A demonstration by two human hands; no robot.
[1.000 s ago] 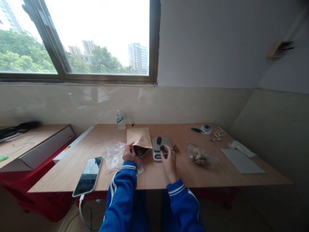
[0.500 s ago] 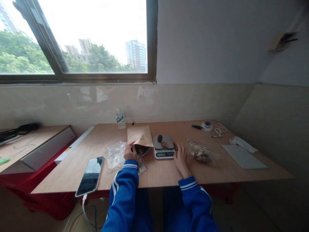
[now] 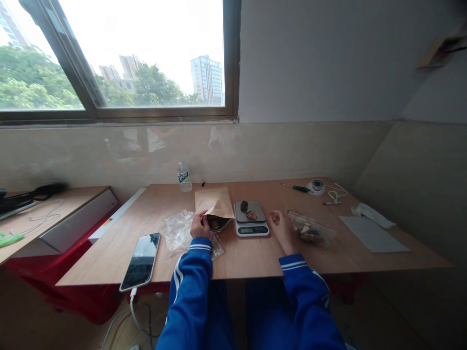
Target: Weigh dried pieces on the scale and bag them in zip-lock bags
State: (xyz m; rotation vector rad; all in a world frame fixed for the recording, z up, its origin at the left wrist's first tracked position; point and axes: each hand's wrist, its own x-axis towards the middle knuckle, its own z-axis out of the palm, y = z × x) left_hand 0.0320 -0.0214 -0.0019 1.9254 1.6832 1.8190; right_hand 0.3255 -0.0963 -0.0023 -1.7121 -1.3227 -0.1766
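My left hand [image 3: 200, 226] is closed on the near left edge of a brown paper bag [image 3: 213, 200]. The bag lies with its mouth toward me, and dark brown dried pieces [image 3: 216, 223] show inside. To its right stands a white kitchen scale [image 3: 252, 230]. On its metal plate rest a dark round lump [image 3: 244, 206] and a flat brown piece [image 3: 251, 215]. Just right of the scale is my right hand [image 3: 280, 225], fingers curled inward; what they hold, if anything, I cannot make out. Beside it lies a clear zip bag [image 3: 312, 231] with mixed dried pieces.
Crumpled clear plastic bags [image 3: 178, 233] lie left of the paper bag, and a phone [image 3: 141, 262] with a cable is at the front left. Farther back are a bottle [image 3: 184, 178], a screwdriver [image 3: 301, 188] and a white camera [image 3: 316, 186]. A white sheet [image 3: 374, 234] lies right.
My right hand has moved right, away from the scale's edge, and its fingers have curled in. The left hand stays on the paper bag. The view has shifted slightly.
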